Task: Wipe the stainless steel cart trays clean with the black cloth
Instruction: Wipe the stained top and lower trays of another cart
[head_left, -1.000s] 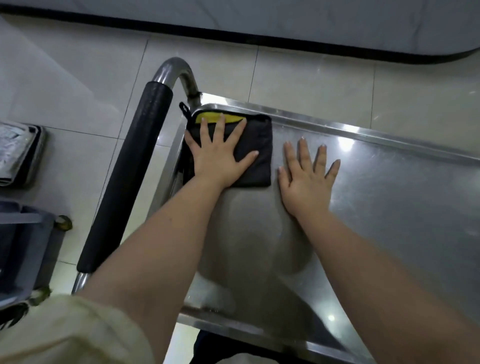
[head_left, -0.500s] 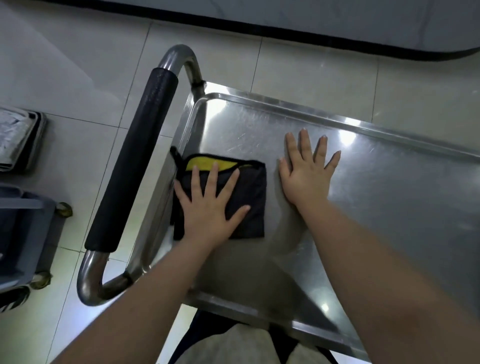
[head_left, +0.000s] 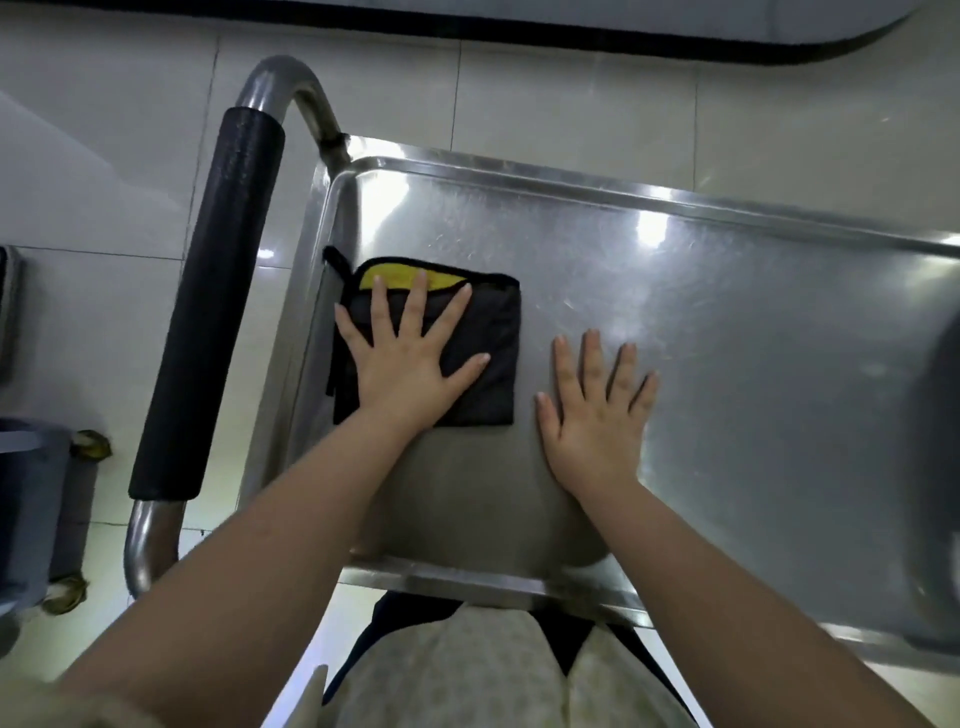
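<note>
Two hands flat on the tray (head_left: 727, 338), seen from the head camera. Spread over the cloth (head_left: 493, 338), the left hand (head_left: 410, 364), fingers (head_left: 418, 306) straight, pressing rather than gripping, nothing curled round any edge. Likewise splayed, the right hand (head_left: 595, 421), on bare steel, holding nothing, beyond the cloth from the handle (head_left: 218, 291) and just clear of it. Cloth folded to a pad at the tray's end nearest the handle, yellow lining (head_left: 395, 275) peeping out on its far side, a small loop (head_left: 336, 258) sticking out toward the handle. Probably mid-stroke along the handle end. Risks, judged from this: with only a flat palm on top, could skid off the pad on slick metal and leave it behind. Could let the fold creep open, or bunch it against the raised rim (head_left: 310, 312) beside the handle and miss the corner there. Could snag the loop on that rim. Could also smear fresh prints from the bare right palm onto wiped steel. Could set the whole thing rolling if leaned on hard; no wheels in view, so cannot tell.
</note>
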